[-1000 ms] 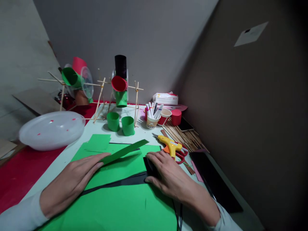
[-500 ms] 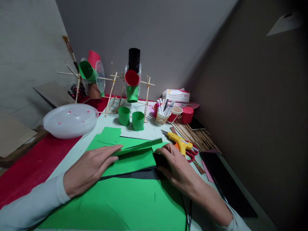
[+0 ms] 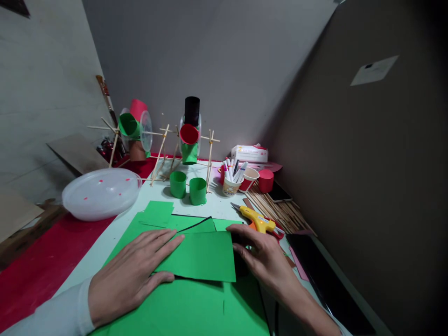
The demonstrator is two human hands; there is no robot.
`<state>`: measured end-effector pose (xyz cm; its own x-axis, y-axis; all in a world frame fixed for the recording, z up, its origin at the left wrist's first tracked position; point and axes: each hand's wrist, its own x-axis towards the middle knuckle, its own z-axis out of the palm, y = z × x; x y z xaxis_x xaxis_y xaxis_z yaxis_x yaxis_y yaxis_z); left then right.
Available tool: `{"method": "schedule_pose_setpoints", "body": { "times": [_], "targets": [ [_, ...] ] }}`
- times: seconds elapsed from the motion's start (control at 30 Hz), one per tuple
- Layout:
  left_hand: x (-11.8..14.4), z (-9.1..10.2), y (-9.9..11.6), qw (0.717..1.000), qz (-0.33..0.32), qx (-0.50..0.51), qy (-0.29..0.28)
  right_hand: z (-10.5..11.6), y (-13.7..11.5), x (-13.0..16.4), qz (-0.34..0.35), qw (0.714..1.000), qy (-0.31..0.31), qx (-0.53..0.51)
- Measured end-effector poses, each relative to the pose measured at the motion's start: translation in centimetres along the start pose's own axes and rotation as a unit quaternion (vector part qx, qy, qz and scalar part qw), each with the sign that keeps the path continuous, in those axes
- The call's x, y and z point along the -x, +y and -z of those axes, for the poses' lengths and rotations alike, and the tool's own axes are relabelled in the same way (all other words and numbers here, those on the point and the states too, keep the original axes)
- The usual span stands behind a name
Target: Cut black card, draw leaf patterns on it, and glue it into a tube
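A rectangular piece of green paper (image 3: 206,256) lies over larger green sheets (image 3: 196,308), its right end raised a little above them. My left hand (image 3: 135,263) rests flat on its left end, fingers stretched and thumb apart near the lower edge. At the upper right corner, my right hand (image 3: 257,249) pinches the piece between thumb and forefinger. A dark edge shows on another green flap (image 3: 201,226) behind it. Under the right hand the detail is dark and hard to make out.
Beyond the paper stand two green paper cups (image 3: 198,191) and a stick frame (image 3: 211,156) carrying coloured tubes. To the right lie a yellow glue gun (image 3: 257,218), wooden sticks (image 3: 280,210) and a black slab (image 3: 325,280). Markers fill a paper cup (image 3: 231,187). A clear plastic lid (image 3: 101,193) sits left.
The green piece, folded up at an angle before, now lies flatter and nearer to me. Both hands have come lower in the view, and the camera has tilted up.
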<state>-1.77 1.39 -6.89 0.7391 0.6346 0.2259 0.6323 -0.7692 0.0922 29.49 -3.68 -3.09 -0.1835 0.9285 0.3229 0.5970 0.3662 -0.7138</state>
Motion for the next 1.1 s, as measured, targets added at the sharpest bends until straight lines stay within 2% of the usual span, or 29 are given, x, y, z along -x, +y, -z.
{"method": "schedule_pose_setpoints", "body": {
  "times": [0.1, 0.2, 0.33, 0.4, 0.47, 0.53, 0.63, 0.73, 0.83, 0.9, 1.0, 1.03, 1.1],
  "targets": [
    [0.0, 0.1, -0.1, 1.0, -0.001, -0.005, -0.002, 0.6, -0.2, 0.0, -0.013, 0.997, 0.071, -0.004],
    [-0.2, 0.4, -0.1, 1.0, -0.011, -0.012, -0.008, 2.3, -0.4, 0.0, -0.041, 0.977, 0.206, -0.036],
    [-0.2, 0.2, -0.5, 0.997, -0.043, -0.027, 0.049, 5.2, -0.2, -0.1, -0.06, 0.91, 0.399, -0.093],
    [-0.1, -0.2, -1.0, 0.994, -0.069, -0.046, 0.07, 6.3, 0.1, -0.2, -0.051, 0.879, 0.461, -0.11],
    [0.0, -0.6, -1.6, 0.991, -0.081, -0.066, 0.085, 6.9, 0.4, -0.3, -0.048, 0.856, 0.495, -0.144],
    [0.0, -0.8, -1.9, 0.99, -0.089, -0.073, 0.087, 6.9, 0.6, -0.5, -0.058, 0.848, 0.492, -0.191],
    [0.0, -0.4, -1.6, 0.993, -0.082, -0.052, 0.059, 6.0, 0.5, -0.9, -0.09, 0.852, 0.44, -0.268],
    [-0.3, 0.5, -0.5, 0.997, -0.028, 0.015, 0.073, 4.8, -0.2, -1.4, -0.119, 0.858, 0.372, -0.335],
    [-0.8, 1.9, 0.4, 0.986, 0.026, 0.13, 0.105, 3.6, -1.6, -2.1, -0.135, 0.861, 0.3, -0.387],
    [-1.0, 3.0, 0.6, 0.958, 0.071, 0.261, 0.092, 2.7, -2.8, -2.5, -0.138, 0.864, 0.256, -0.411],
    [-1.1, 4.5, 0.8, 0.87, 0.113, 0.477, 0.052, 1.1, -4.2, -2.9, -0.134, 0.868, 0.206, -0.432],
    [-1.1, 4.9, 0.9, 0.847, 0.126, 0.514, 0.048, 0.5, -4.4, -3.0, -0.132, 0.869, 0.194, -0.435],
    [-1.0, 5.3, 1.2, 0.822, 0.155, 0.546, 0.048, -0.3, -4.4, -3.1, -0.13, 0.873, 0.177, -0.436]
  ]
}}
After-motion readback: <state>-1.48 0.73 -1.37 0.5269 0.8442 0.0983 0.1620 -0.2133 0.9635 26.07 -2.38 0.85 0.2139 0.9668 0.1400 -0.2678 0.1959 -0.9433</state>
